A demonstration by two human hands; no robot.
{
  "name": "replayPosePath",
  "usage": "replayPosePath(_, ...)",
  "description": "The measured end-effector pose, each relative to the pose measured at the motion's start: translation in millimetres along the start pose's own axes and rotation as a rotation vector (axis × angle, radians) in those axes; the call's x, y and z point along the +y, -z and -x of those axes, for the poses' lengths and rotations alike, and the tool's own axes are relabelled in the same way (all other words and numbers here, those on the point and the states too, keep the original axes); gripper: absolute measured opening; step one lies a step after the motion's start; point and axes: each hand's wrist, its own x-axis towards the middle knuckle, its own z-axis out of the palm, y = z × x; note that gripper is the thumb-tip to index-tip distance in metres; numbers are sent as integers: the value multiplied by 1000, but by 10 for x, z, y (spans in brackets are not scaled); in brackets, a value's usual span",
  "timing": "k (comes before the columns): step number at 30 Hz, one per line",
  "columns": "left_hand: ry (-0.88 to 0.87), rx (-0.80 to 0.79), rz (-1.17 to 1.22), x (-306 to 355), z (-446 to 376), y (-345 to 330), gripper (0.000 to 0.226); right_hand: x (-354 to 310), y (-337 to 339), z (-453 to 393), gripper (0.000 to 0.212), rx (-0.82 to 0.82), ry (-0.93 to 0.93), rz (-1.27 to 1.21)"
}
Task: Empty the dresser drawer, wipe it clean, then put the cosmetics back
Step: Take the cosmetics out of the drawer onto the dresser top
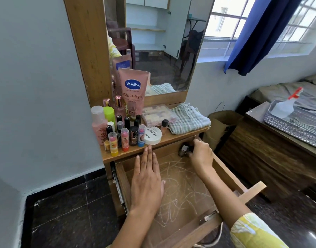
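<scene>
— Where did everything sit on the dresser top [154,143]?

— Bottles and lip balms [124,134] crowded its left end, the lotion tube [134,92] upright behind them against the mirror [153,42]. The round tin [152,136] lay at the front edge, the flat case [158,114] behind it, the folded cloth [188,119] at the right end.

— And the drawer [178,187]?

— Pulled out below the top. The left hand [147,178] lay flat over its left side, fingertips at the top's front edge; the right hand [201,152] was in the back right corner, on a small bottle [183,149].
</scene>
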Motion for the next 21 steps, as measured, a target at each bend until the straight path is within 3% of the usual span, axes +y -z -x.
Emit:
replayPosePath(5,16,9,7,17,2,-15,78,6,230,24,11,-97,-48,-168)
replayPosePath(8,23,5,29,18,-11,-16,76,-170,612,73,15,-210,-84,-516)
replayPosePath(11,26,26,45,10,-7,-25,76,-499,915,163,20,-201,59,-821)
replayPosePath(15,32,14,32,19,6,-8,76,-902,966,188,17,-115,332,-723)
replayPosePath(21,34,-10,13,32,-2,20,76,-1109,716,93,17,-28,488,-547)
